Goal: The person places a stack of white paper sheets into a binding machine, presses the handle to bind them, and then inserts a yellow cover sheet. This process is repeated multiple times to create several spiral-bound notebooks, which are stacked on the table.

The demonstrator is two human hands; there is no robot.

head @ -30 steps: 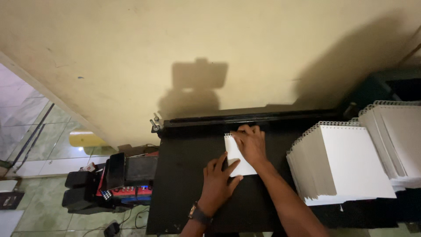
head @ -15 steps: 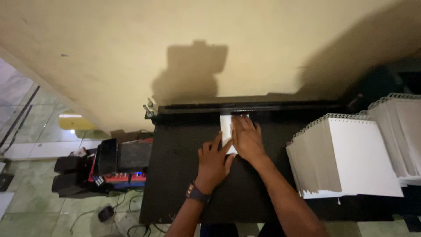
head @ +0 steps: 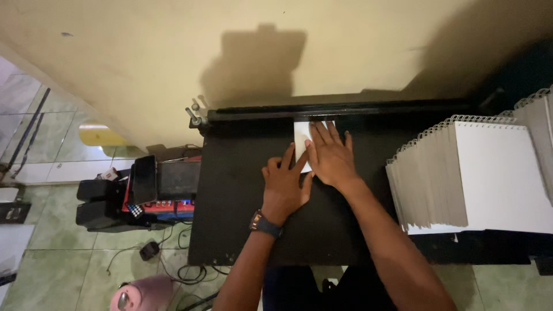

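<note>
Neither grip closes on anything: both hands lie flat with fingers spread, pressing down on a small stack of white paper. The right hand covers most of the stack, its fingertips reaching up towards the black bar that runs along the far edge of the black tabletop. The left hand sits just below and to the left, its fingers touching the paper's lower left corner and lying against the right hand. A dark watch circles the left wrist.

The paper lies on the tabletop with its top edge right up against the bar, only its left strip showing beside the right hand.

On the right side stands a thick stack of white spiral-bound pads, well apart from the hands. Off the tabletop's left edge, lower down, sits a black box with a dark phone on it, and cables trail over the green tiled floor.
</note>
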